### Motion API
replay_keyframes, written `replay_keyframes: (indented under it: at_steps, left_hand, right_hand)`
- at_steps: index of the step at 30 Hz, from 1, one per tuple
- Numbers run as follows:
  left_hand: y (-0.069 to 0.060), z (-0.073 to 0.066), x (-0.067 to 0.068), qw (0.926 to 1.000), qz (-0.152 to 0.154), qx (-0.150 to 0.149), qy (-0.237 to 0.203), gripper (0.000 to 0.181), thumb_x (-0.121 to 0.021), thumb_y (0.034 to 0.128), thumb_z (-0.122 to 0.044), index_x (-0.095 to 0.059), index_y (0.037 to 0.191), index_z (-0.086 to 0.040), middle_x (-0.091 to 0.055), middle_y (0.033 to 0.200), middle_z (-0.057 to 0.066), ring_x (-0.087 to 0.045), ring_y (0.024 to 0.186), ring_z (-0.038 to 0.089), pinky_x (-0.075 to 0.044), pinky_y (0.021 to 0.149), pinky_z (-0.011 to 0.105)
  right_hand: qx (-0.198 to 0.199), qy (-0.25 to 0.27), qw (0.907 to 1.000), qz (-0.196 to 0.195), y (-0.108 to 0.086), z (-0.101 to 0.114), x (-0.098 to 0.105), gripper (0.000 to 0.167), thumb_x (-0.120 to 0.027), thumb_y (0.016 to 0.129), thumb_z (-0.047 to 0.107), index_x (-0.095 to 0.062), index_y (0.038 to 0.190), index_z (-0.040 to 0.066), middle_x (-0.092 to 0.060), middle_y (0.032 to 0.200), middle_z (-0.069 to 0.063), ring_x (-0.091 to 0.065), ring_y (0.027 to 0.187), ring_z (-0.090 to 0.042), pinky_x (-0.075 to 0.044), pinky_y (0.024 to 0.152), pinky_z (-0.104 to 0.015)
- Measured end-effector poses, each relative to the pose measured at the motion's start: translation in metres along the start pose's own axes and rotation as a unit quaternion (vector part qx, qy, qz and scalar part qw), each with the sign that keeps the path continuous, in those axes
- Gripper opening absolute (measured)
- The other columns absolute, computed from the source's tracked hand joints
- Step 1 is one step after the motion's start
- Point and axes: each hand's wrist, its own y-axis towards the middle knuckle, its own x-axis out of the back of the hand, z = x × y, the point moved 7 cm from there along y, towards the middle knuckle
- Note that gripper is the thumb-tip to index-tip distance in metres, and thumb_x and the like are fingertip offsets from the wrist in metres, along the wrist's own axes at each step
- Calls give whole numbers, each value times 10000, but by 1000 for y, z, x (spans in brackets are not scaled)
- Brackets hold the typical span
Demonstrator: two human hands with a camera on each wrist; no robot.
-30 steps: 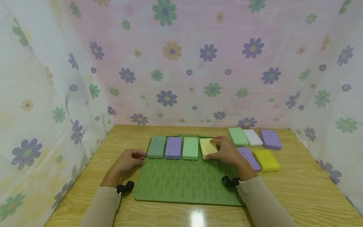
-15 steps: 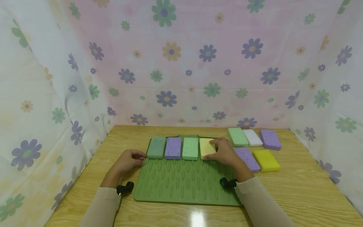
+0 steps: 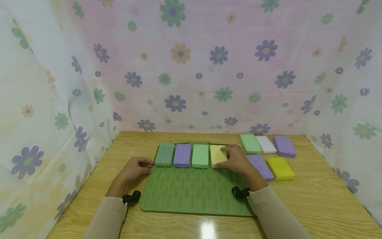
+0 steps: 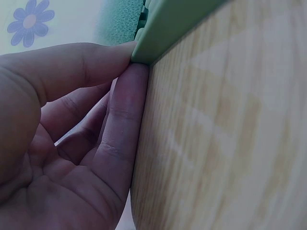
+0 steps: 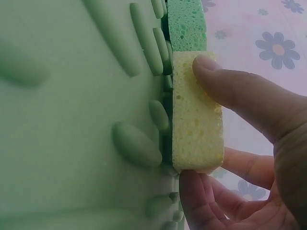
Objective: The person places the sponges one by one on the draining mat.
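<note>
My right hand [image 3: 236,160] holds a pale yellow sponge [image 3: 217,156] between thumb and fingers at the back right of a ridged green silicone mat [image 3: 191,196]. The right wrist view shows the thumb on one side of this sponge [image 5: 196,115], fingertips at its end, and the sponge on the mat's ridges. My left hand [image 3: 135,170] is at the mat's left edge; in the left wrist view thumb and finger pinch that edge [image 4: 158,33]. In a row left of the yellow sponge lie a light green sponge [image 3: 200,156], a purple sponge [image 3: 182,155] and a teal-green sponge [image 3: 164,155].
Right of the mat on the wooden table [image 3: 313,196] lie a light green sponge [image 3: 250,144], a white sponge [image 3: 266,145], a purple sponge [image 3: 285,146], another purple sponge [image 3: 260,167] and a bright yellow sponge [image 3: 280,168]. Flowered cloth [image 3: 203,66] surrounds the table's back and sides.
My right hand has shifted slightly left on the pale yellow sponge, which now sits a little straighter in the row. The left hand stays where it was.
</note>
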Motion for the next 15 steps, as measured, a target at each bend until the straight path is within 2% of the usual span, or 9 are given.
replay_keyframes:
  at_steps: [15]
  left_hand:
    - [-1,-1,0,10000,-7,27,-24,305,-763,939,-121,-725,1236,-62,-701,1206,99,-666,1054,197,-591,872,349]
  right_hand:
    - [70,-123,9998,143,-2,5,1,938,-920,756,474,-546,1482,13,-408,1522,-277,-547,1057,-317,-507,792,-446]
